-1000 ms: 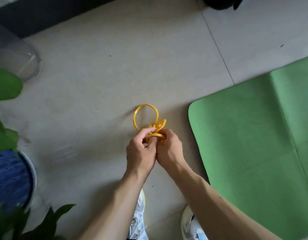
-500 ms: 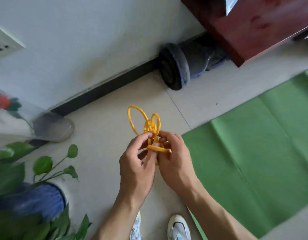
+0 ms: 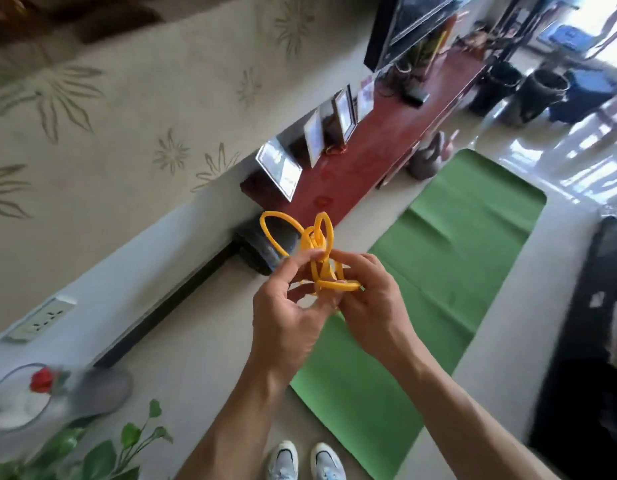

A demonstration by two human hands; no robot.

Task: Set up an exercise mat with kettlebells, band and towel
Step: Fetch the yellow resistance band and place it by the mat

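Your L hand [image 3: 289,317] & R hand [image 3: 373,306] meet mid-frame, held up off the floor [image 3: 203,358], both grasping the tangled yellow band [image 3: 317,251]. L thumb & fingertips pinch strands at the knot. R fingers curl round a flat loop lying across them. Two loops stick up at 12 o'clock from your hands, the bigger one leaning toward 11.

The green mat [image 3: 438,271] lies flat on the floor under & past your R hand, running out toward 1 o'clock, w/ fold creases across it. Near its far-left corner, approx 1 o'clock, a grey kettlebell [image 3: 426,161] sits on the floor next to the red-brown cabinet [image 3: 386,140].

A dark rounded obj [image 3: 250,252] sits behind the band at 11 o'clock, by the cabinet's near end; too blurred to name. Framed pics [image 3: 281,168] stand on the cabinet top. At 8 o'clock is a glass vase [image 3: 23,403] w/ a red flower [image 3: 42,381], w/ green leaves [image 3: 102,452] near it. A wall socket [image 3: 40,320] is at 9. Your two white shoes [image 3: 283,459] are at 6 o'clock, just beside the mat's near end.
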